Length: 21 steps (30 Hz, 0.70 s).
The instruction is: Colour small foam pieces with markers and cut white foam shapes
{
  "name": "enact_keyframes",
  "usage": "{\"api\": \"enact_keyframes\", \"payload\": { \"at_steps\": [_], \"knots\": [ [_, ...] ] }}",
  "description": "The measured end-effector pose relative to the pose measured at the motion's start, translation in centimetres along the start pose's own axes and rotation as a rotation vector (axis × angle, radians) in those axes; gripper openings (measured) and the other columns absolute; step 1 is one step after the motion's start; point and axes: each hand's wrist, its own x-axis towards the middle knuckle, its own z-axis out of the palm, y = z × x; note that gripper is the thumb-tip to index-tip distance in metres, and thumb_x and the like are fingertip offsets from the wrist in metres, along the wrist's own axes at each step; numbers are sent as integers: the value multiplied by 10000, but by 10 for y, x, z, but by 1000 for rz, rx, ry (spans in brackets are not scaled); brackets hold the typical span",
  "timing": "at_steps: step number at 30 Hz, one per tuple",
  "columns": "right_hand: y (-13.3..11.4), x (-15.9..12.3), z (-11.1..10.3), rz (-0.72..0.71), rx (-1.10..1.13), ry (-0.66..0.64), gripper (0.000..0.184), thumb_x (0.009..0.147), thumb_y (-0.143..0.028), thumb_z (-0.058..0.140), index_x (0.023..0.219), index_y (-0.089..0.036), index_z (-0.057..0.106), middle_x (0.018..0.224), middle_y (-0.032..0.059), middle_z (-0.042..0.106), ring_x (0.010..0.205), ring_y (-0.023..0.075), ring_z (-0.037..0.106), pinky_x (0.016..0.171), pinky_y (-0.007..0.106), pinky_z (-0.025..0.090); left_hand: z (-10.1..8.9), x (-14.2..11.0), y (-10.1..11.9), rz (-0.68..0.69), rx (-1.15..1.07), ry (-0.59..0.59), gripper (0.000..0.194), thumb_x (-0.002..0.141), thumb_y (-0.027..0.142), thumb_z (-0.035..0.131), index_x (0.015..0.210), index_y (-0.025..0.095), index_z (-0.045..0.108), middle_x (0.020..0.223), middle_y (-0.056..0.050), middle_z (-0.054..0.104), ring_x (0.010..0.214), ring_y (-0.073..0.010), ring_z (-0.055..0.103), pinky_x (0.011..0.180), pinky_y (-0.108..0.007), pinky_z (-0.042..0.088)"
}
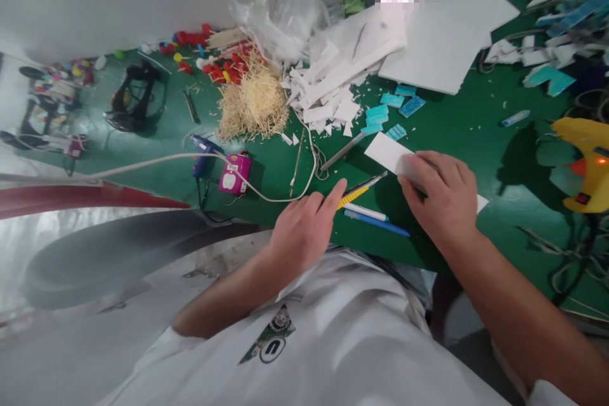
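Note:
My left hand (304, 228) is closed around the yellow handle of a utility knife (354, 195), with the index finger stretched along it. The blade points right, toward a white strip of board (387, 153). Thumb and fingers of my right hand (440, 196) grip that strip, covering its middle. A small white corner shows beyond the right side of this hand. Just below the knife lie a white pen (366, 212) and a blue pen (378, 223), side by side. Small turquoise painted pieces (375, 115) lie above the strip.
White scraps (328, 95) and a heap of thin sticks (254, 101) lie farther back, beside large white sheets (438, 32). A yellow glue gun (583, 165) stands at right. A pink box (235, 174) and its white cable (266, 198) are at left.

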Motion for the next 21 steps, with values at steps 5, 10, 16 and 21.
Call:
{"api": "enact_keyframes", "payload": {
  "at_steps": [5,10,16,21],
  "knots": [
    [-3,8,-12,-75,-5,131,456,929,-234,697,1370,-251,582,1189,133,772,1037,281,745,886,429,565,25,24,-35,6,-1,156,582,1033,69,338,1533,244,578,918,-74,655,821,-201,650,816,-321,542],
    [-3,15,-17,-193,60,175,491,905,-193,738,1363,-213,562,1130,149,780,1004,258,755,857,384,586,43,41,-55,102,-14,264,511,1024,86,398,1449,209,655,973,-114,675,873,-235,630,836,-358,513],
    [-2,13,-13,-212,77,169,521,906,-206,745,1387,-238,549,1161,142,788,1031,269,770,869,404,609,31,43,-64,165,-81,264,419,968,209,612,1373,134,688,1083,-158,722,1005,-294,667,962,-443,508],
    [-4,12,-12,-219,116,135,548,924,-215,716,1434,-268,523,1197,127,790,1066,265,767,893,416,603,15,54,-46,-63,-753,293,332,953,428,637,1118,159,742,1045,-108,765,958,-237,713,895,-382,558]
  ]
}}
